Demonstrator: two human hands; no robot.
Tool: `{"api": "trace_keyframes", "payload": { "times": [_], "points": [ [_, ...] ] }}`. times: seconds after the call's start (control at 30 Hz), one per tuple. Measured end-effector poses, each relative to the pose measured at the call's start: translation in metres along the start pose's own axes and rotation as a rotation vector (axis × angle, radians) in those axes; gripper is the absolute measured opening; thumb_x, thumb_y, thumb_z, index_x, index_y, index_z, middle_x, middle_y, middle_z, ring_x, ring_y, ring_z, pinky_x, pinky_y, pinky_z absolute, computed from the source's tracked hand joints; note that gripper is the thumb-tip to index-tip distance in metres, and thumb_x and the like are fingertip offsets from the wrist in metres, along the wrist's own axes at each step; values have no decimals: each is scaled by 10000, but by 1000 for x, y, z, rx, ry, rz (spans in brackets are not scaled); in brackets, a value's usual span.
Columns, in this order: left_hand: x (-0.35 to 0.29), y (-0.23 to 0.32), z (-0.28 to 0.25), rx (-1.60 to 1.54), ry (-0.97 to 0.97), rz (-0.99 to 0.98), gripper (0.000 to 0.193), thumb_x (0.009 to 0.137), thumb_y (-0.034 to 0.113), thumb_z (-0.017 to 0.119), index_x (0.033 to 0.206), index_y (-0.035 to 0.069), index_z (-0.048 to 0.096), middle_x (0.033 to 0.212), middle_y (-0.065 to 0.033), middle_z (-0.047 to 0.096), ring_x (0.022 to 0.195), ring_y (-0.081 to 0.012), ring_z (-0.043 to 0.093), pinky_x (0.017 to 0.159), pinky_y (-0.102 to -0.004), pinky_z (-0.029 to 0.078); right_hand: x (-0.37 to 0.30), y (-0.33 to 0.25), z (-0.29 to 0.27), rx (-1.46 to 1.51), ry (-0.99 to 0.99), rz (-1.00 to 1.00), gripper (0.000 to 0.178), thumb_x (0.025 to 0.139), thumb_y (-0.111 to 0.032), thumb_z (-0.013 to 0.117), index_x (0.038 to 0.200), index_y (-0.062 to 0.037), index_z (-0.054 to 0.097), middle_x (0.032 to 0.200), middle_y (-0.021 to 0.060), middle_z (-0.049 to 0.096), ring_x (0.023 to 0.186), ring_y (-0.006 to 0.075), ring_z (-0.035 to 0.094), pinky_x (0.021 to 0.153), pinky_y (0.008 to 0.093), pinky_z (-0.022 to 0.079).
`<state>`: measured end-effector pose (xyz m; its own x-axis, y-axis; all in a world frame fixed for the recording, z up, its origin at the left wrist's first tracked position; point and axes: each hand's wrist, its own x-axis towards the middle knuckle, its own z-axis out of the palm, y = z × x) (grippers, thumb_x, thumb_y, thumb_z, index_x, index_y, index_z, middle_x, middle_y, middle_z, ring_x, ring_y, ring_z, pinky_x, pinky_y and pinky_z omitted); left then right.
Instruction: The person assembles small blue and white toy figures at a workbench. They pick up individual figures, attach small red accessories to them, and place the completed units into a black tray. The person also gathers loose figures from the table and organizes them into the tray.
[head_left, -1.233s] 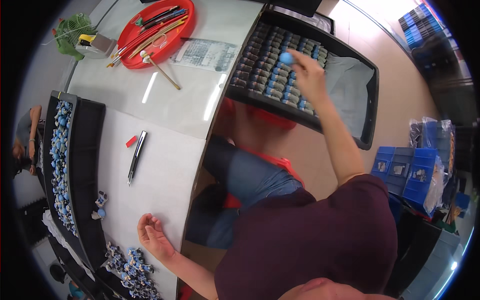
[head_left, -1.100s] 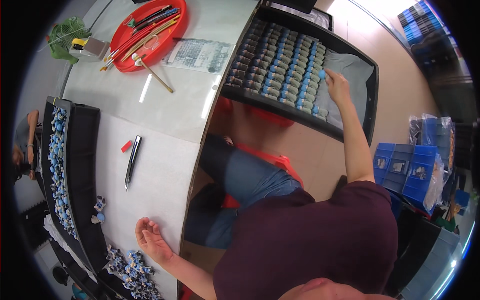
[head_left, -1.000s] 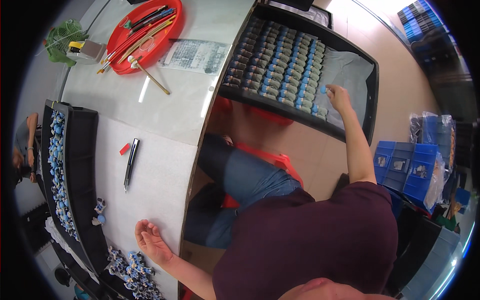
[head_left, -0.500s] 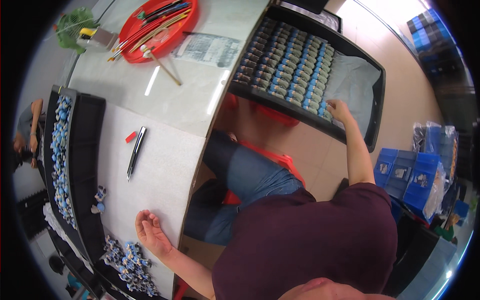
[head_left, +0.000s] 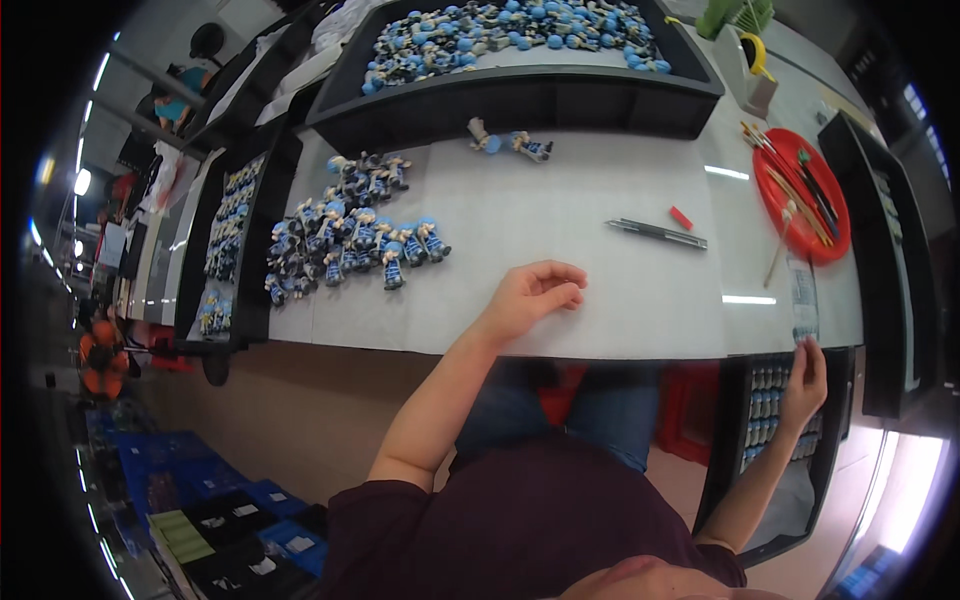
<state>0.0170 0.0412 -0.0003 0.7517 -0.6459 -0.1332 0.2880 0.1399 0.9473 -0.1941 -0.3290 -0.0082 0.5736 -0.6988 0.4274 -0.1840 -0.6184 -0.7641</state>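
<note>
My left hand (head_left: pixel 530 295) rests on the white table (head_left: pixel 560 210), fingers loosely curled and apart, holding nothing. To its left stands a cluster of small blue-and-dark figurines (head_left: pixel 350 235). A dark pen (head_left: pixel 655 232) and a small red piece (head_left: pixel 680 217) lie beyond the hand. My right hand (head_left: pixel 805 378) reaches to the right, over the table-side end of a black tray of figurines in rows (head_left: pixel 765 420). Whether its fingers hold anything is unclear.
A large black tray heaped with figurines (head_left: pixel 520 40) sits at the table's far side, two figurines (head_left: pixel 510 143) lying before it. Another black tray (head_left: pixel 235 230) is at left. A red plate of brushes (head_left: pixel 800 205) is at right. Blue crates (head_left: pixel 180 480) stand on the floor.
The view has swung from the right-hand tray toward the table. My right hand has drawn back from the tray's far rows to its table-side end. My left hand stays on the table.
</note>
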Motion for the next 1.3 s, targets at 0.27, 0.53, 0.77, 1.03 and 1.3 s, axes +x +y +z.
{"api": "trace_keyframes", "payload": {
  "times": [0.27, 0.53, 0.77, 1.03, 1.3],
  "points": [
    [-1, -2, -5, -120, -38, 46, 206, 852, 35, 562, 1045, -32, 580, 975, -84, 601, 845, -137, 595, 760, -265, 503, 53, -218, 253, 72, -584, -719, 233, 776, -89, 620, 1002, -32, 604, 956, 139, 614, 862, 299, 594, 758, 370, 470],
    [-3, -2, -13, -367, 176, 131, 276, 873, 114, 567, 1117, -12, 539, 996, -79, 591, 840, -139, 589, 760, -273, 498, 42, -225, 330, -42, -622, -596, 257, 717, -154, 671, 935, -20, 637, 827, 154, 616, 750, 286, 601, 690, 370, 482],
    [-4, 8, -10, -621, 277, 209, 413, 933, 174, 447, 1319, 76, 334, 1160, -130, 519, 1004, -193, 556, 750, -306, 523, -30, -217, 214, 212, -722, -676, 331, 689, -119, 711, 996, -36, 620, 891, 111, 632, 790, 255, 609, 693, 329, 494],
    [-5, 17, -8, -435, 200, 87, 394, 928, 174, 452, 1300, 79, 363, 1139, -147, 551, 958, -214, 605, 645, -290, 548, 24, -146, 185, -173, -560, -647, 319, 701, 31, 623, 1015, -23, 606, 1008, 124, 603, 961, 296, 549, 817, 359, 446],
    [-7, 14, -11, -439, 155, 71, 362, 935, 193, 439, 1275, 73, 409, 1134, -158, 562, 961, -235, 609, 649, -296, 551, 56, -131, 199, -183, -372, -457, 191, 762, -51, 617, 948, -31, 655, 922, 137, 635, 860, 286, 582, 767, 351, 455]
  ]
}}
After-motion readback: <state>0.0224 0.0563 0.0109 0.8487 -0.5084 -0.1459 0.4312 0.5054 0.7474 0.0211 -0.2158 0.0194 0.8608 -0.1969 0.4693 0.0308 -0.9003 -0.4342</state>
